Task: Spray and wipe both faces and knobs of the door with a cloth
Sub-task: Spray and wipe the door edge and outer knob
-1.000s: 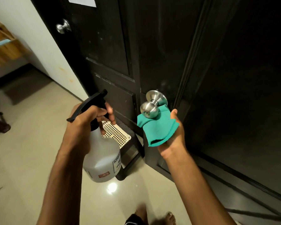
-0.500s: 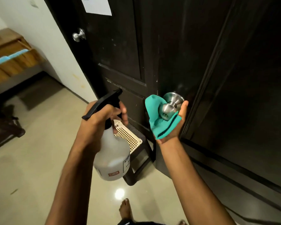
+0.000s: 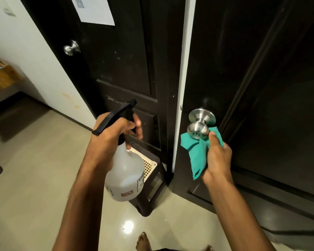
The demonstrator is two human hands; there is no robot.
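Glossy beige floor (image 3: 34, 187) underfoot, one lamp glare on it, bare toes (image 3: 143, 240) at the bottom edge. Nearest, two forearms reaching forward. Left hand (image 3: 114, 136) wrapped round the neck of a translucent spray bottle (image 3: 125, 176), fingers clenched on the black trigger head (image 3: 116, 116), nozzle aimed up and right. Right hand (image 3: 218, 158) gripping a teal cloth (image 3: 198, 153), thumb pressing it against the lower right side of a steel knob (image 3: 198, 128); cloth hanging below the knob, bunched in the palm. Knob set on a dark door (image 3: 252, 78), pale door edge (image 3: 184, 69) turned toward the camera. Behind the bottle, a low dark stool (image 3: 149, 196) with a cream perforated top. Farther back, a second dark door (image 3: 116, 69) with its own steel knob (image 3: 71, 48) and a white paper sheet (image 3: 94, 11). Off left, white wall (image 3: 25, 42), wooden shelving (image 3: 2, 78).
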